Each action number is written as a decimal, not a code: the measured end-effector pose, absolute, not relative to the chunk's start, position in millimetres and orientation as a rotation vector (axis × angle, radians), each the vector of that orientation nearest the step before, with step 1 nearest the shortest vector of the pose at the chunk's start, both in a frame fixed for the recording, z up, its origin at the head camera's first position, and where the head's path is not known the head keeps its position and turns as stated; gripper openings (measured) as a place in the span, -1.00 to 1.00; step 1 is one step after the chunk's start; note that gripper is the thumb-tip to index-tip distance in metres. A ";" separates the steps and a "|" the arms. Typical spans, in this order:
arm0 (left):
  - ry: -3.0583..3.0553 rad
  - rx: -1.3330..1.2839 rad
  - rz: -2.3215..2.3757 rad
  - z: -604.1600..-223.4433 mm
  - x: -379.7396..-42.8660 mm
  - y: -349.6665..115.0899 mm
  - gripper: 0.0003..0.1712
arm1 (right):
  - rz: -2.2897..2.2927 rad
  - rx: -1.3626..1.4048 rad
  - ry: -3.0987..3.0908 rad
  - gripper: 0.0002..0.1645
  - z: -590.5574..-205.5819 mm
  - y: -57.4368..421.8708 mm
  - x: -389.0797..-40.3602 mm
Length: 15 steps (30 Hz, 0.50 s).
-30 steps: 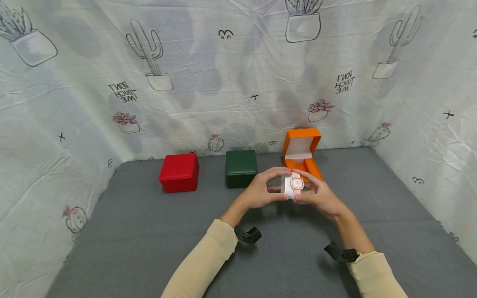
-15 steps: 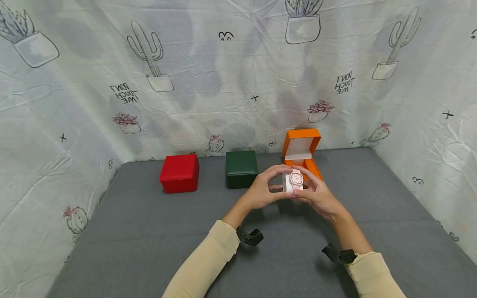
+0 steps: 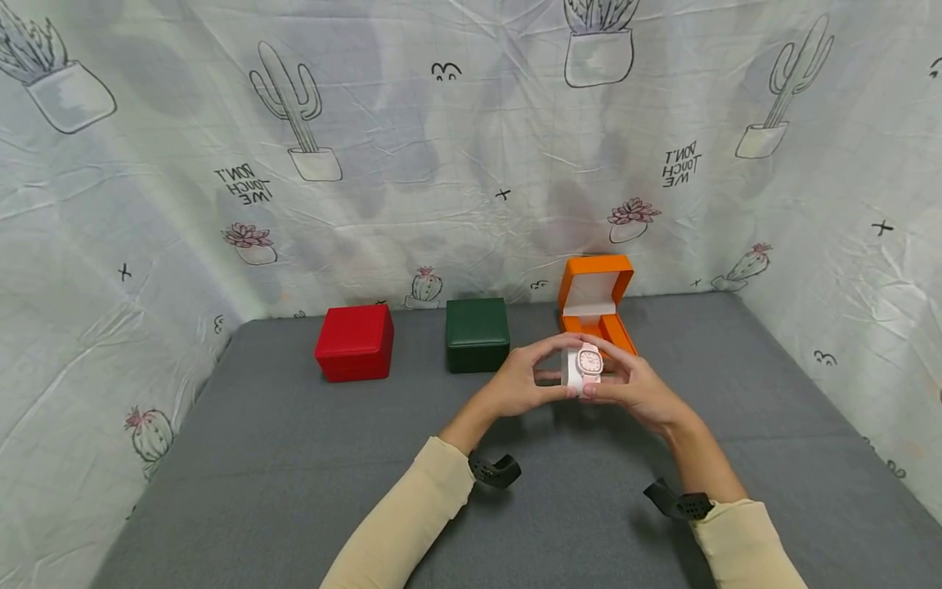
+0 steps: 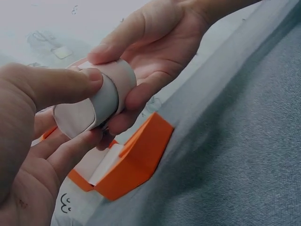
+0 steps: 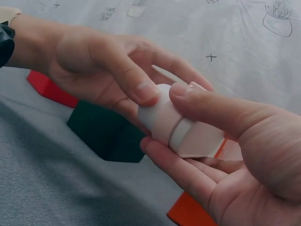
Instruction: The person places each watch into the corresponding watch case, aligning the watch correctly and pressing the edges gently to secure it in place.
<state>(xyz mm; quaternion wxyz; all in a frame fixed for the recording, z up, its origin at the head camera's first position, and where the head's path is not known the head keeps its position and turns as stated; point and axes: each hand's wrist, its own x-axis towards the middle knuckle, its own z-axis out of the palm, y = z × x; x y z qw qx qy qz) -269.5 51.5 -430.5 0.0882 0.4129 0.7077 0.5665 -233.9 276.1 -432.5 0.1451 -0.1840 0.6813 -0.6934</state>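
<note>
A pink watch [image 3: 589, 361] with a squarish dial is wrapped round a white watch cushion [image 3: 571, 373], held up in front of the orange box. My left hand [image 3: 515, 384] grips the cushion's left end between thumb and fingers. From the other side my right hand [image 3: 642, 394] pinches the watch, its thumb on the pink strap [image 5: 165, 123]. Both wrist views show the thumbs side by side on the round cushion [image 4: 104, 96]. Behind the hands stands the orange watch box [image 3: 597, 288], lid raised, with a white lid lining; its front is partly hidden.
A red box [image 3: 355, 343] and a dark green box [image 3: 477, 335], both closed, stand to the left of the orange one on the grey tabletop [image 3: 294, 474]. A white cloth [image 3: 456, 147] with cactus drawings hangs behind and at the sides.
Over the last second both hands, with the watch and cushion, rise slightly and then come back down, ending a little farther right. The boxes stay put.
</note>
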 end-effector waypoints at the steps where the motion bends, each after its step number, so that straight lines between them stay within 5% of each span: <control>1: 2.107 1.235 1.680 -430.7 -269.3 52.2 -0.26 | -1.993 -0.518 1.968 -0.08 -432.7 276.2 -233.7; 15: 2.207 1.258 1.662 -431.0 -266.9 55.0 -0.29 | -1.993 -0.540 1.985 -0.13 -435.2 278.1 -236.8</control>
